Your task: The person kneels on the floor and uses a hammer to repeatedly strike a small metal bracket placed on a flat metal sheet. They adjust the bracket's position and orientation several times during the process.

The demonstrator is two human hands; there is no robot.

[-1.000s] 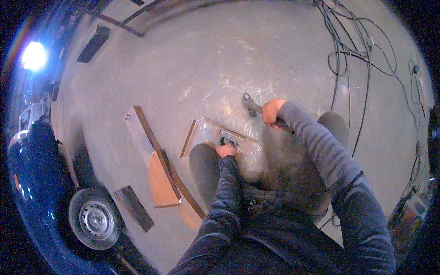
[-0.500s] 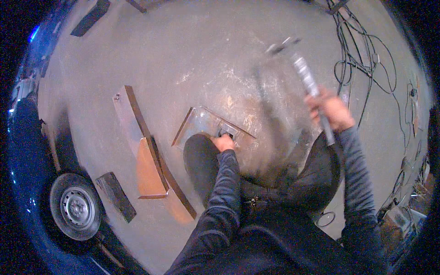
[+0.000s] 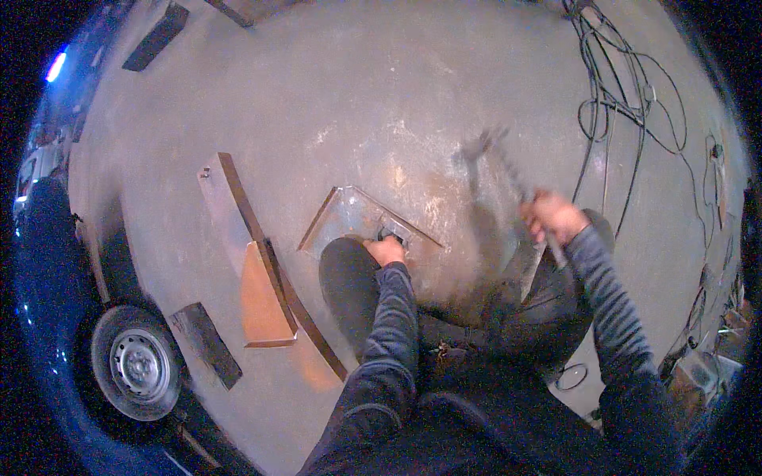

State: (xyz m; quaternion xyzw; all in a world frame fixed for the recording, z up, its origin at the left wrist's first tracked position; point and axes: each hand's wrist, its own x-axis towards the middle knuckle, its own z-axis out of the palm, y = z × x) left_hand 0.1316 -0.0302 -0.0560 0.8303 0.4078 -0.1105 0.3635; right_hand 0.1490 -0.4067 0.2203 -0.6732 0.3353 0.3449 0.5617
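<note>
My right hand (image 3: 554, 216) is closed round the handle of a hammer (image 3: 482, 147), whose head is smeared by motion above the floor to the right of the bent sheet-metal piece (image 3: 349, 208). That piece has raised rusty edges meeting at a corner and lies in front of my left knee. At its near side my left hand (image 3: 386, 249) is closed on a small dark thing (image 3: 390, 234), mostly hidden by the fingers, so its kind does not show.
To the left lie a long metal profile (image 3: 230, 194) and an orange-brown angled sheet piece (image 3: 264, 301). Beyond them are a dark block (image 3: 208, 345) and the wheel (image 3: 136, 362) of a blue vehicle. Black cables (image 3: 611, 103) coil at the far right.
My right hand has come down and inward with the hammer, whose head has dropped nearer the sheet-metal piece. The left hand stays in about the same place.
</note>
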